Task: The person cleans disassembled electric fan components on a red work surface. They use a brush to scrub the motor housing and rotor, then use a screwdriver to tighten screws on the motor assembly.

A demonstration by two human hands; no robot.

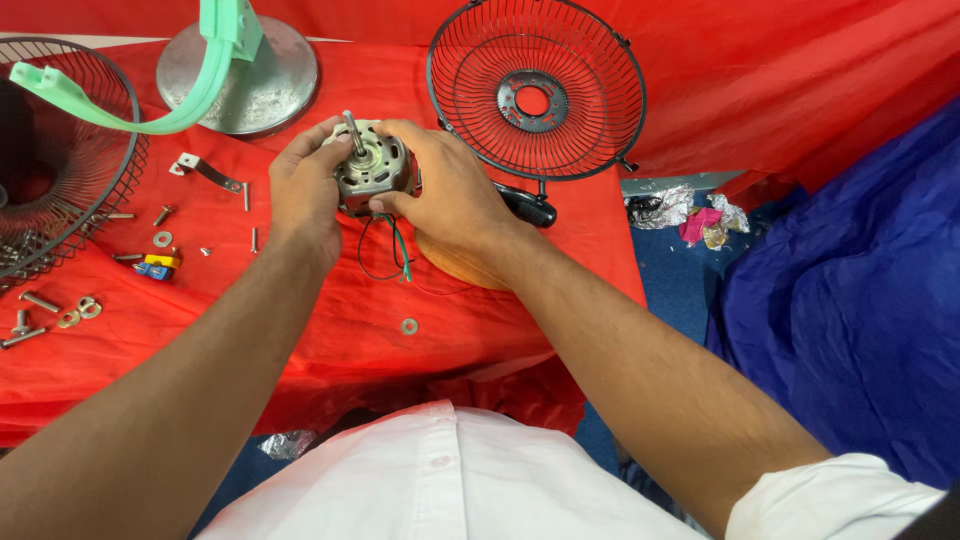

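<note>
— What's the person holding there?

— A small fan motor [372, 167], grey metal with its shaft pointing up. Both hands are clamped on it: the left hand [305, 190] grips its left side, the right hand [450, 195] wraps its right side, thumb pressed against the front. It's held just above the middle of the table [330, 330], which is draped in red cloth.

— Anything hanging off it?

— Thin wires [385, 250], black and green, dangle from underneath and loop down toward the cloth.

— And around it?

— Toward the far right corner a black wire fan guard [536, 90] stands upright. At the far edge sits a round metal base [255, 80], with a pale green curved plastic piece [150, 110] arching over it. Another black wire guard [60, 150] lies at the left edge. Between that and the hands there's a bent metal bracket [205, 170], and loose screws and washers [60, 310] scattered near the left edge. One single washer [409, 326] lies near the front edge, below the right wrist.

— The right hand covers something?

— A round wooden-looking piece [455, 268] beneath the wrist; I can't tell what it is.
</note>
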